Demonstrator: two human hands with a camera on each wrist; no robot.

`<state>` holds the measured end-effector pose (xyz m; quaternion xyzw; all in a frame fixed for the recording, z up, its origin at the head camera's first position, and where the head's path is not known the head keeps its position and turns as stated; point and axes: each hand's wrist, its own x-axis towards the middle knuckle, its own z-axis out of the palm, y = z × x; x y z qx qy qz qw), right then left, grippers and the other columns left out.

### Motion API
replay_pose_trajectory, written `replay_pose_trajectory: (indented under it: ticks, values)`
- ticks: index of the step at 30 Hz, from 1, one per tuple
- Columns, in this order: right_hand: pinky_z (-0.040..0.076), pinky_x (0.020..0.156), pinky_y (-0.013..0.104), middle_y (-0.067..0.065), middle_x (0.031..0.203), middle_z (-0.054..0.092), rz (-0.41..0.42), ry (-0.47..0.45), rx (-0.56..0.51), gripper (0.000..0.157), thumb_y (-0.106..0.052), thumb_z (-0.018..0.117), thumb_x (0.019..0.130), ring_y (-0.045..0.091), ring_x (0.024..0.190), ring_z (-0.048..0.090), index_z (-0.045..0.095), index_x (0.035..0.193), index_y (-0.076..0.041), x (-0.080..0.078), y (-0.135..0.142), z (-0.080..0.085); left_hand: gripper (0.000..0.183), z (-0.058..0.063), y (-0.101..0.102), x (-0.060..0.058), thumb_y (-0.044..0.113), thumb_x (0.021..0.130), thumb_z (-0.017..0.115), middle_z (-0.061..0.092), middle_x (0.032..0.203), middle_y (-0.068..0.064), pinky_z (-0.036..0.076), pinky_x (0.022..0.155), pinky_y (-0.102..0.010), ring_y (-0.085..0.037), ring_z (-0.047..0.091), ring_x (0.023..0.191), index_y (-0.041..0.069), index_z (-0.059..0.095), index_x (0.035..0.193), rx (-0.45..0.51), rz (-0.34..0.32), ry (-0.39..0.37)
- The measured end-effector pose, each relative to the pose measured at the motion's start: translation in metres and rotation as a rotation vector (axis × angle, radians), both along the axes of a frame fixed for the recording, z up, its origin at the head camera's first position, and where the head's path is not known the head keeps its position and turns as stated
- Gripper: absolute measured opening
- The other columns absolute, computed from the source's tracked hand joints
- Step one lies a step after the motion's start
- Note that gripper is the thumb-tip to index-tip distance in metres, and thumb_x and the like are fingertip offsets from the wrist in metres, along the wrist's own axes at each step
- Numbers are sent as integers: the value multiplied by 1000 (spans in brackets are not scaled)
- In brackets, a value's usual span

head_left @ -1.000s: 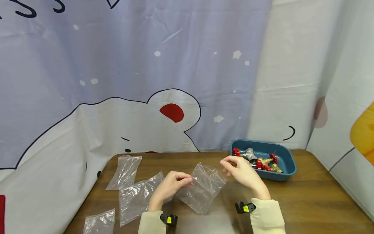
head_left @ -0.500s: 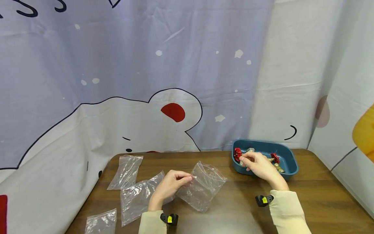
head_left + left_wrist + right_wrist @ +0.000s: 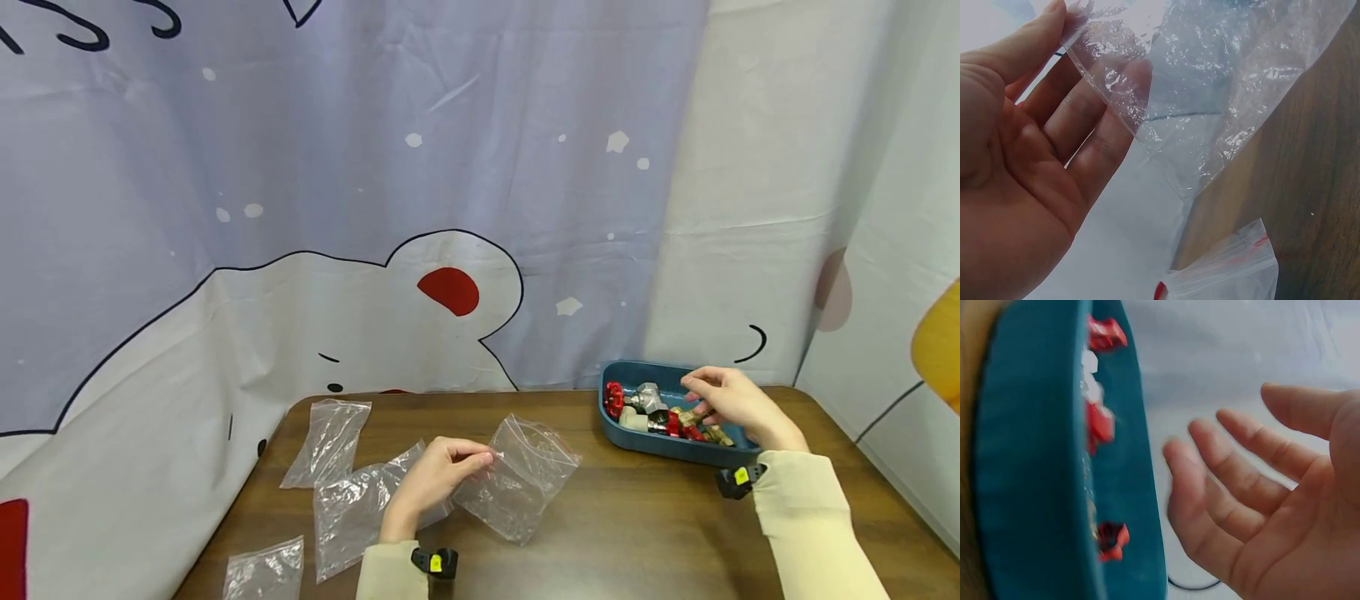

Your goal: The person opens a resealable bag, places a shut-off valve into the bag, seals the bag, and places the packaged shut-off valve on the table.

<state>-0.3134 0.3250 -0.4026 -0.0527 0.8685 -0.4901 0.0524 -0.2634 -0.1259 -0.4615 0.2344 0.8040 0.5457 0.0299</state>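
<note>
My left hand pinches a clear zip-lock bag by its edge, between thumb and fingertips. In the left wrist view the bag spreads out from the fingers. My right hand hovers over the right part of a blue plastic bin, its fingers loosely bent and holding nothing. Inside the bin lie several valves: one with a red handwheel, a silver fitting and brass pieces. A cream-coloured piece sits near the front wall. The right hand hides part of the bin.
More clear zip-lock bags lie on the wooden table at the left: one at the back, one beside the left hand and one at the front. A printed curtain hangs behind the table.
My right hand has moved right, from near the bag's mouth across to the right part of the bin. The left hand stays put with the bag.
</note>
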Motion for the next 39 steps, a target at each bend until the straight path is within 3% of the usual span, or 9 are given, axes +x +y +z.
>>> replay_pose_trajectory:
  ticks: [6, 12, 16, 20, 26, 30, 35, 39]
  values:
    - [58, 74, 41, 16, 105, 61, -107, -129, -120, 66, -38, 47, 103, 22, 79, 66, 29, 143, 12, -13, 35, 3, 18, 2, 0, 1, 17, 94, 67, 73, 89, -6, 56, 70, -32, -20, 68, 77, 4, 75, 104, 42, -9, -19]
    - [57, 78, 40, 25, 113, 54, -145, -231, -211, 64, -34, 41, 105, 22, 83, 65, 22, 143, 14, -26, 54, 0, 19, 0, 0, 0, 19, 94, 67, 73, 91, -4, 56, 70, -29, -16, 67, 77, 4, 75, 104, 9, -1, -17]
    - [55, 84, 43, 43, 134, 32, -124, -284, -210, 68, -32, 37, 106, 35, 100, 61, 12, 147, 15, -36, 55, -4, 19, -1, -1, 1, 20, 94, 67, 73, 88, -3, 55, 70, -28, -15, 68, 76, 5, 75, 103, -23, -3, -5]
    - [53, 87, 46, 45, 143, 13, -111, -327, -217, 70, -30, 35, 106, 47, 113, 51, 2, 147, 16, -42, 53, -9, 18, 2, 1, 1, 20, 95, 66, 73, 86, -1, 55, 70, -28, -15, 68, 76, 7, 76, 102, -44, -10, 16]
    - [56, 81, 45, 49, 138, 17, -151, -330, -87, 71, -30, 35, 104, 50, 108, 52, 3, 146, 19, -43, 52, -11, 17, 2, 7, 0, 19, 94, 66, 73, 88, 0, 55, 72, -29, -17, 68, 79, 8, 75, 104, -22, -37, 11]
    - [57, 78, 43, 50, 133, 24, -146, -362, -17, 67, -29, 37, 104, 46, 101, 55, 13, 145, 18, -46, 49, -14, 17, 2, 8, 1, 17, 95, 66, 73, 86, 0, 55, 70, -27, -17, 68, 78, 7, 75, 103, -36, -17, 16]
    - [58, 76, 40, 48, 127, 31, -128, -425, -22, 59, -27, 36, 104, 43, 98, 57, 25, 139, 20, -53, 53, -26, 16, 20, 12, 13, 9, 95, 64, 73, 86, -8, 55, 70, -27, -23, 68, 79, 0, 74, 103, -56, -17, 25]
    - [58, 74, 36, 43, 117, 44, -101, -423, 44, 58, -27, 38, 104, 41, 94, 59, 31, 134, 21, -59, 53, -29, 16, 34, 13, 19, 8, 95, 64, 73, 87, -12, 55, 71, -28, -26, 68, 79, -2, 74, 103, -66, -32, 30]
